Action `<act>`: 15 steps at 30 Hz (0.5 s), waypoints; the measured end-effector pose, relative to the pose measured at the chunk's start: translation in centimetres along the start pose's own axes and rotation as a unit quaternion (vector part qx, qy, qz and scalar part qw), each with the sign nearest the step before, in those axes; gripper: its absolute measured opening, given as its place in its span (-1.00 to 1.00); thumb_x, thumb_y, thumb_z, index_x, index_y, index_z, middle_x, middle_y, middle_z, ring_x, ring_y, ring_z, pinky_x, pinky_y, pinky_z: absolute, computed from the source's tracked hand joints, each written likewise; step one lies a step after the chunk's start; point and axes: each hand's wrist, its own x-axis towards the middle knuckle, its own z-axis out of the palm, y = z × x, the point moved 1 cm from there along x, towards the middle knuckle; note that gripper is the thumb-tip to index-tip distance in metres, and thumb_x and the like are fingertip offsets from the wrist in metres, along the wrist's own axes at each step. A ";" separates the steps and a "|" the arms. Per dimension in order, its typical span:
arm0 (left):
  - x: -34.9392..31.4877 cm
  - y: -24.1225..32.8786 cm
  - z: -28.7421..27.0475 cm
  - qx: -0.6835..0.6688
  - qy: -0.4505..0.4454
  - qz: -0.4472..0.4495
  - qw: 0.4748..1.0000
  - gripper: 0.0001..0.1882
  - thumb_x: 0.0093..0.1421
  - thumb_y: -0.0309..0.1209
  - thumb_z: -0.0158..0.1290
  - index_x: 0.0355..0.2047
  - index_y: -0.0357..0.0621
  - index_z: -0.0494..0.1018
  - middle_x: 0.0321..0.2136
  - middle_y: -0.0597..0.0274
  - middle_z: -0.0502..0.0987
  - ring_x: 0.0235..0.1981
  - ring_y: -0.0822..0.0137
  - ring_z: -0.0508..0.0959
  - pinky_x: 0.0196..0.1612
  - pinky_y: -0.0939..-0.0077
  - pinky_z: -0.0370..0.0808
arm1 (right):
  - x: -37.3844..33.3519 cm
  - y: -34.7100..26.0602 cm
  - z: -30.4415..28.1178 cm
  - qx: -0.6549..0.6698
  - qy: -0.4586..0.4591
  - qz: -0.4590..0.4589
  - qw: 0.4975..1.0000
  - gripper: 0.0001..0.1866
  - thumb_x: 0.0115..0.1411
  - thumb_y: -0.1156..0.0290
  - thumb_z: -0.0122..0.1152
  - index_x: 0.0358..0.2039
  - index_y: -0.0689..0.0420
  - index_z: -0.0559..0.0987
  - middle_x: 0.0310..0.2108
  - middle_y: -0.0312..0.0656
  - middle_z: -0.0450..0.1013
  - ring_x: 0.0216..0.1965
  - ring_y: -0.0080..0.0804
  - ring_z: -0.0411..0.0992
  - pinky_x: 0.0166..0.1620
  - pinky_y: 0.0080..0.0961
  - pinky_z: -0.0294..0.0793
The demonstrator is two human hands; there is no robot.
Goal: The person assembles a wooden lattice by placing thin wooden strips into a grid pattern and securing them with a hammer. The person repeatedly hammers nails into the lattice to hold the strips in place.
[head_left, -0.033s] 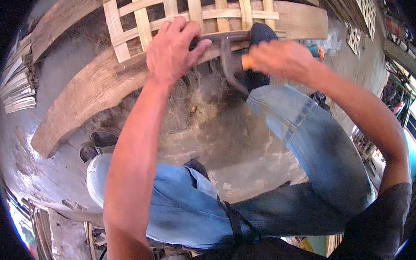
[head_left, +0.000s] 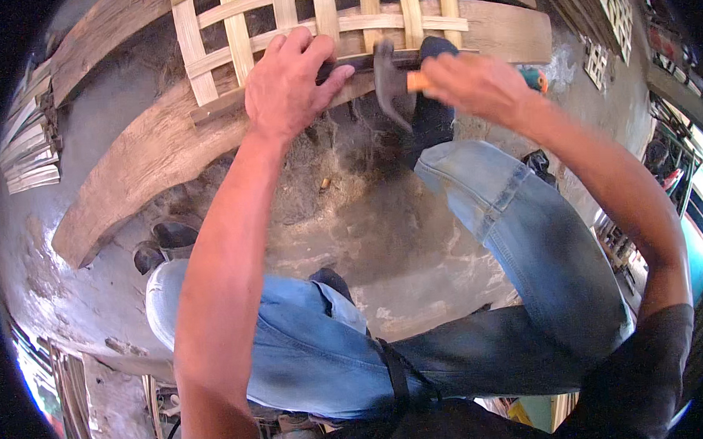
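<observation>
A curved plank (head_left: 122,178) runs below the woven lattice (head_left: 326,18), which lies partly over it. At the lattice's lower edge, the left hand (head_left: 289,89) rests with bent fingers; how firmly it grips, I cannot tell. Further right, the hammer (head_left: 391,80) has shifted toward the lattice, suggesting a stroke underway; the right hand (head_left: 475,87), apart from the left, clamps its handle.

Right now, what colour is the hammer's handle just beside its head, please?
The hammer's handle is orange there, showing best in the head view.
</observation>
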 end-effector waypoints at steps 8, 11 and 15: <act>-0.6 0.2 -0.1 -0.001 -0.023 -0.016 1.000 -0.67 0.07 -0.09 0.23 -0.41 -0.03 0.42 -0.41 0.25 0.39 -0.28 0.13 0.49 -0.29 0.21 0.49 | -2.2 -5.3 -9.8 0.207 -0.040 0.154 0.965 -0.69 0.23 0.26 0.15 -0.07 0.05 0.35 -0.39 0.00 0.49 -0.35 0.14 0.49 -0.28 -0.01 0.46; -0.4 -0.2 -0.2 0.018 -0.024 -0.014 0.999 -0.69 0.06 -0.12 0.26 -0.37 0.02 0.42 -0.36 0.31 0.41 -0.26 0.22 0.51 -0.27 0.29 0.57 | -2.5 -4.9 -12.2 0.269 -0.077 0.168 0.945 -0.67 0.17 0.37 0.15 -0.05 0.11 0.39 -0.40 0.09 0.52 -0.33 0.18 0.49 -0.24 -0.01 0.47; -0.3 -0.4 0.1 -0.012 -0.028 -0.016 0.999 -0.69 0.09 -0.12 0.23 -0.34 0.01 0.42 -0.35 0.29 0.41 -0.24 0.20 0.51 -0.22 0.23 0.56 | -0.7 -4.2 -11.3 0.136 -0.165 0.070 0.974 -0.75 0.17 0.39 0.13 -0.16 0.22 0.50 -0.44 0.11 0.53 -0.32 0.13 0.53 -0.24 -0.05 0.51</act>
